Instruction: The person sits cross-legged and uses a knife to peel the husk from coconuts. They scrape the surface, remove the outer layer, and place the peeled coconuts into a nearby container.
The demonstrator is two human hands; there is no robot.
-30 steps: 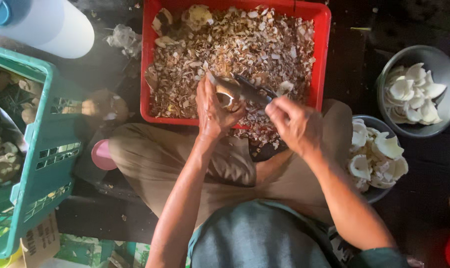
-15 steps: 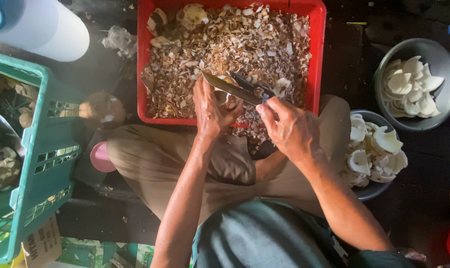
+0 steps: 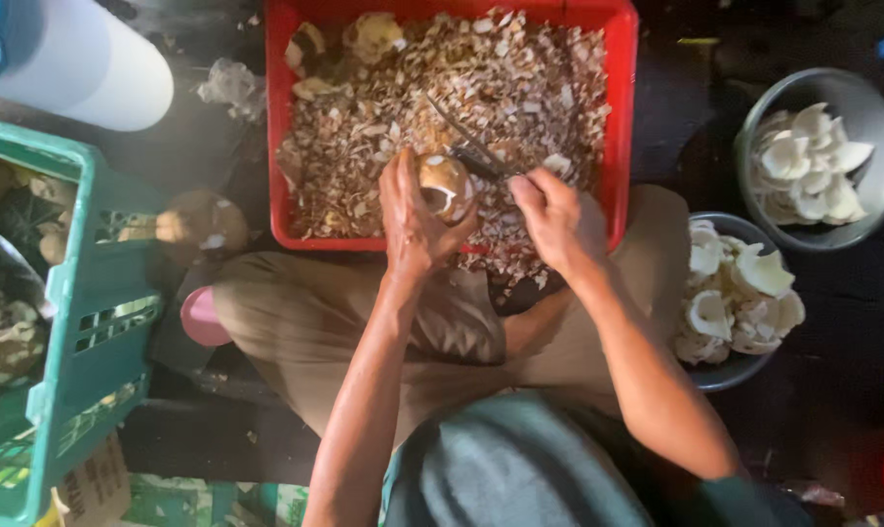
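- Currently, left hand grasps the brown-skinned coconut piece over the red crate, so parings drop onto the shavings.
- Right hand grips the knife, blade laid against the piece.
- Peeled white pieces sit in metal bowls on the right, within reach.

A small round coconut piece, brown-skinned with a pale pared patch, sits cupped at the fingertips of the left hand. A dark, slim knife slants toward eleven o'clock from the right hand, its blade touching the piece.
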